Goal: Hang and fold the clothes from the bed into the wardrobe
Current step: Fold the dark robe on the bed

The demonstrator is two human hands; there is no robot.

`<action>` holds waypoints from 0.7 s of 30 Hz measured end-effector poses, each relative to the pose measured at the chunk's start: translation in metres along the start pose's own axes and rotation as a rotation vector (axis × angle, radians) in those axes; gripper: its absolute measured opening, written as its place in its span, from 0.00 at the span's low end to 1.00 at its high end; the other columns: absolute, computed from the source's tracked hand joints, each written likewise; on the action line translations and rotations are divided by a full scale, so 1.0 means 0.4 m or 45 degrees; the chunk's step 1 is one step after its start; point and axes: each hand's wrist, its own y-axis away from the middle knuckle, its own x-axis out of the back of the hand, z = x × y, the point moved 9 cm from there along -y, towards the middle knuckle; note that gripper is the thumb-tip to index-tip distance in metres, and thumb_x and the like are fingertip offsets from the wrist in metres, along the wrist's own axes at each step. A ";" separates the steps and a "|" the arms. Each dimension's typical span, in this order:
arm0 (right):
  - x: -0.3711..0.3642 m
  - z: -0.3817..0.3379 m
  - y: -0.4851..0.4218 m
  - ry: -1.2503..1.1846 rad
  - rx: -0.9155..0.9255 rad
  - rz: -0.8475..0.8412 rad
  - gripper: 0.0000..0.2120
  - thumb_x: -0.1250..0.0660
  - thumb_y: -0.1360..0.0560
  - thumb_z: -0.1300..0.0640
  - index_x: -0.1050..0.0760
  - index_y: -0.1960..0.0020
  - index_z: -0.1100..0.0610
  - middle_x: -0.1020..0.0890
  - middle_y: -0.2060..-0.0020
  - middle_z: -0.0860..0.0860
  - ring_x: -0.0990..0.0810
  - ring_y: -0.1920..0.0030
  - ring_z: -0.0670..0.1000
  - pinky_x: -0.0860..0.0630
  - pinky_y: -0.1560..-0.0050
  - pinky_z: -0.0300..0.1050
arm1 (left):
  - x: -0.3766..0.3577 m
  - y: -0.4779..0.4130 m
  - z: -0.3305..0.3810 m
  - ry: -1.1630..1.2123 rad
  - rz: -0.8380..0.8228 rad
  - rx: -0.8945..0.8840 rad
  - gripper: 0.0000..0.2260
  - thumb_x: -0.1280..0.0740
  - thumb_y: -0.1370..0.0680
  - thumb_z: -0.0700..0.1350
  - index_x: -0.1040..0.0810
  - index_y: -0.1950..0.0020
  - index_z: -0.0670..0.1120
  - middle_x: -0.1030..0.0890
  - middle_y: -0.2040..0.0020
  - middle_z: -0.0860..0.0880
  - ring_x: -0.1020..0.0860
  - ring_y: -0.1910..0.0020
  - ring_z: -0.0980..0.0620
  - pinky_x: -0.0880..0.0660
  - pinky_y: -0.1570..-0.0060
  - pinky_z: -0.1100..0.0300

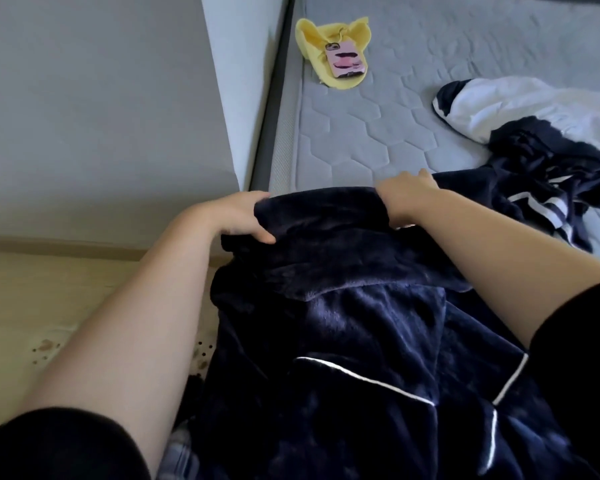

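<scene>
Navy fleece garment (pixel 343 306), white piping; left hand (pixel 243 216), right hand (pixel 406 195) grip folded top edge.

You're in short black sleeves on both sides: the left sleeve (pixel 59 445) covers your upper arm down in the bottom corner, and the right sleeve (pixel 582 344) ends at about the same spot on the other side. Plain dark fabric, no print or logo I can make out. Below that, both forearms are bare down to your left hand (pixel 238 216) and right hand (pixel 407 194), with no watch, rings or bracelets showing.
</scene>
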 end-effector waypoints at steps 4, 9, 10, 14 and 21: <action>0.042 0.020 0.052 0.148 -0.050 0.166 0.07 0.35 0.29 0.58 0.28 0.52 0.52 0.23 0.53 0.51 0.27 0.42 0.55 0.50 0.27 0.58 | 0.035 0.066 0.058 -0.444 0.436 0.061 0.18 0.22 0.37 0.51 0.26 0.52 0.53 0.25 0.56 0.46 0.28 0.43 0.43 0.28 0.47 0.53; 0.199 0.101 0.183 0.075 -0.238 0.746 0.10 0.39 0.30 0.67 0.27 0.49 0.61 0.22 0.55 0.58 0.24 0.49 0.61 0.50 0.28 0.62 | 0.083 0.229 0.212 -0.638 1.147 -0.155 0.18 0.24 0.34 0.44 0.26 0.50 0.44 0.23 0.50 0.42 0.27 0.46 0.39 0.33 0.41 0.49; 0.232 0.114 0.215 0.068 -0.252 0.872 0.10 0.39 0.31 0.69 0.27 0.50 0.63 0.23 0.55 0.60 0.25 0.50 0.62 0.49 0.28 0.63 | 0.091 0.268 0.229 -0.622 1.268 -0.186 0.18 0.24 0.35 0.41 0.26 0.49 0.43 0.23 0.50 0.41 0.27 0.47 0.38 0.33 0.38 0.46; 0.309 0.128 0.345 -0.008 -0.230 1.242 0.09 0.39 0.33 0.70 0.29 0.52 0.65 0.24 0.57 0.63 0.26 0.54 0.63 0.40 0.33 0.63 | 0.116 0.411 0.271 -0.697 1.619 -0.310 0.18 0.25 0.40 0.34 0.26 0.53 0.41 0.25 0.58 0.41 0.27 0.58 0.39 0.30 0.54 0.48; 0.157 0.043 0.538 -0.109 0.093 1.277 0.13 0.30 0.42 0.72 0.31 0.63 0.62 0.27 0.70 0.60 0.26 0.69 0.61 0.30 0.64 0.52 | -0.094 0.523 0.247 -1.031 1.217 -0.613 0.19 0.23 0.44 0.40 0.27 0.58 0.41 0.26 0.63 0.43 0.26 0.64 0.41 0.32 0.64 0.54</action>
